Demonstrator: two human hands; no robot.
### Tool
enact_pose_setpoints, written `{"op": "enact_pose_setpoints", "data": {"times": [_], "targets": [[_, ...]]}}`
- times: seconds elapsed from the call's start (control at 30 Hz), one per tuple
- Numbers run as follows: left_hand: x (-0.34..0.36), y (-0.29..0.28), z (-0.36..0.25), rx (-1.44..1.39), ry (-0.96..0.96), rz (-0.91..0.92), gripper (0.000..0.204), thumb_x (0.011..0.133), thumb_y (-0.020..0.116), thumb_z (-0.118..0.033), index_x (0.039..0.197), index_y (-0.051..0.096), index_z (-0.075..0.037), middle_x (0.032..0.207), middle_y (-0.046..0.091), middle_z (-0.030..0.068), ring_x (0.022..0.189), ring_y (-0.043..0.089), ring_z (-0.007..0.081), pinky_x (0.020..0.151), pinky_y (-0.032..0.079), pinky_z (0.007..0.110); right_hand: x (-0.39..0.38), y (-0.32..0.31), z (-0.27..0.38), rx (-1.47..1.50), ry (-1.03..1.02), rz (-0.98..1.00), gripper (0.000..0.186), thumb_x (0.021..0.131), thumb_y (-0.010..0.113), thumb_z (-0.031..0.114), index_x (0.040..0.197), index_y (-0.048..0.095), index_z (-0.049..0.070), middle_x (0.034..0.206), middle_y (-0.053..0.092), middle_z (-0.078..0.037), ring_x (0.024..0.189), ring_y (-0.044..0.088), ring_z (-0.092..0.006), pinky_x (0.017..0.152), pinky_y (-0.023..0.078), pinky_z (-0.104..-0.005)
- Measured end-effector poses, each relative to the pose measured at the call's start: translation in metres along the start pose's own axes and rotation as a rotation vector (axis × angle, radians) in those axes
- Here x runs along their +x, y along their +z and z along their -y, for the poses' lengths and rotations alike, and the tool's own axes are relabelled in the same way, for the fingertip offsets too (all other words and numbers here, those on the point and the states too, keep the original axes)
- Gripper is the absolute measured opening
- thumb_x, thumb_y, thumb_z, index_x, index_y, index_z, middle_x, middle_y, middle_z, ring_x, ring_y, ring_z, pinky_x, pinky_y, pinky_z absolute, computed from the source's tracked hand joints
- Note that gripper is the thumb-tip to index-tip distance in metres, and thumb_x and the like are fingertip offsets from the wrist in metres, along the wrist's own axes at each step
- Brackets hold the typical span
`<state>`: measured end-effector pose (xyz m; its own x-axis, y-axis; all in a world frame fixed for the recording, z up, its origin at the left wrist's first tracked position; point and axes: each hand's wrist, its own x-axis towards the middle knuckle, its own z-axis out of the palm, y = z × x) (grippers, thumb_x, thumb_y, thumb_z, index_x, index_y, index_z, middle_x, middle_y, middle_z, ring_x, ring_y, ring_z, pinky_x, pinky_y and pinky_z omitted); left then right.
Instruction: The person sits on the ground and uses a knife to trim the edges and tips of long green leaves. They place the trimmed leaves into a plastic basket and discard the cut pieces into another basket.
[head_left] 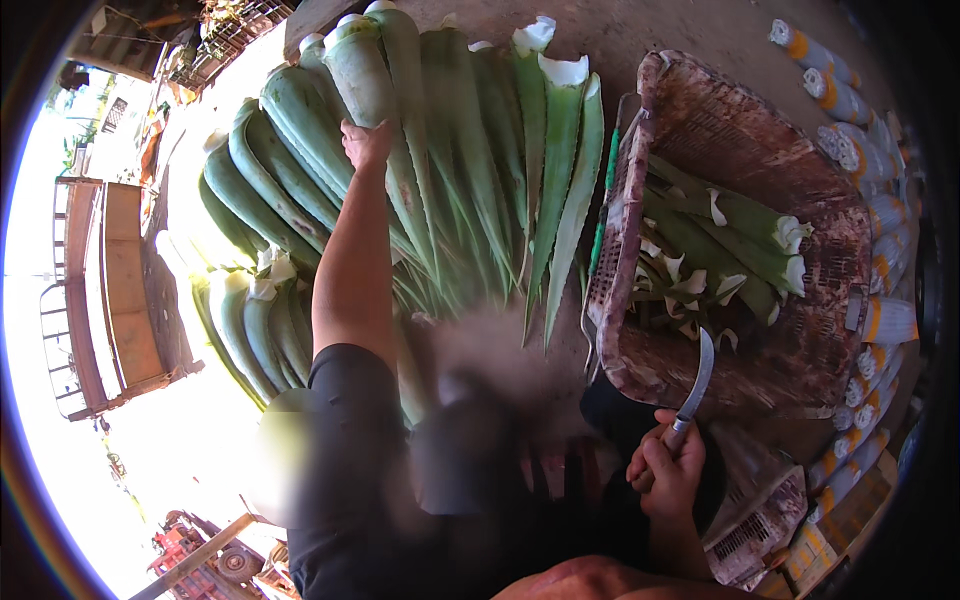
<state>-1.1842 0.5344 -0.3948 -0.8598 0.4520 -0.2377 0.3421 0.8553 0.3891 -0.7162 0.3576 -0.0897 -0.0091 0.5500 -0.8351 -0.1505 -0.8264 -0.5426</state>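
Large aloe leaves (470, 150) lie fanned out in front of me, their thick pale cut ends pointing away and their toothed tips toward me. My left hand (367, 143) reaches forward and grips a broad aloe leaf (358, 75) below its cut end; part of the fingers is hidden. At the lower right, my right hand (667, 465) is closed around the handle of a curved knife (701, 380), its blade pointing up and away from me. Beyond the blade, a stained reddish-brown plastic crate (750, 110) holds aloe pieces (720, 235) with white cut edges.
Several rolled bundles with orange bands (866, 230) line the far right. Another worn crate (755, 525) sits by my right arm. More aloe leaves (255, 325) are piled at the left. A truck bed (125, 290) and a red vehicle (215, 560) stand outside.
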Motion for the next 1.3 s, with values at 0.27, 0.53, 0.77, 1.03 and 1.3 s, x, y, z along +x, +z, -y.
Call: {"op": "enact_pose_setpoints", "data": {"times": [0.27,0.53,0.77,1.03,1.3], "targets": [[0.045,-0.003,0.012,-0.427,-0.159,0.555,0.058,0.065,0.079,-0.016,0.115,0.058,0.004,0.103,0.064,0.0155,0.089,0.064,0.0259,0.081,0.053,0.038,0.009,0.013,0.000,-0.032,0.063,-0.001,0.031,0.085,0.053,-0.003,0.114,0.046,0.001,0.072,0.051,-0.007,0.049,0.050,-0.0111,0.042,0.044,-0.0246],[0.000,-0.065,0.000,-0.788,-0.133,0.602,0.042,0.074,0.069,-0.002,0.114,0.057,0.001,0.102,0.065,0.0136,0.088,0.064,0.0268,0.081,0.054,0.041,0.010,-0.001,-0.005,-0.053,-0.005,0.042,0.027,0.088,0.054,0.000,0.114,0.047,0.001,0.073,0.051,-0.004,0.049,0.049,-0.0097,0.042,0.042,-0.0224],[-0.075,-0.229,-0.090,-1.303,0.229,0.481,0.039,0.087,0.063,-0.008,0.122,0.049,0.004,0.113,0.060,0.0154,0.102,0.060,0.0284,0.093,0.048,0.042,-0.002,-0.008,-0.020,0.010,-0.143,0.089,0.028,0.093,0.052,0.007,0.120,0.046,0.002,0.072,0.050,-0.002,0.050,0.046,-0.0064,0.043,0.040,-0.0197],[-0.271,-0.344,-0.105,-1.825,0.373,0.390,0.090,0.082,0.025,-0.079,0.140,0.036,-0.010,0.133,0.044,0.0147,0.123,0.041,0.0428,0.100,0.029,0.068,-0.075,-0.006,-0.018,0.036,-0.702,0.069,0.045,0.097,0.046,0.015,0.138,0.033,0.000,0.085,0.054,-0.005,0.056,0.046,-0.0060,0.048,0.036,-0.0172],[-0.340,-0.347,-0.061,-2.432,-0.030,0.552,0.085,0.088,0.024,-0.071,0.139,0.034,-0.003,0.135,0.042,0.0225,0.121,0.042,0.0411,0.106,0.026,0.058,-0.113,-0.013,-0.016,-0.146,-0.956,0.208,0.055,0.096,0.046,0.005,0.144,0.021,0.000,0.103,0.052,-0.006,0.073,0.048,-0.0079,0.063,0.043,-0.0206]]}}
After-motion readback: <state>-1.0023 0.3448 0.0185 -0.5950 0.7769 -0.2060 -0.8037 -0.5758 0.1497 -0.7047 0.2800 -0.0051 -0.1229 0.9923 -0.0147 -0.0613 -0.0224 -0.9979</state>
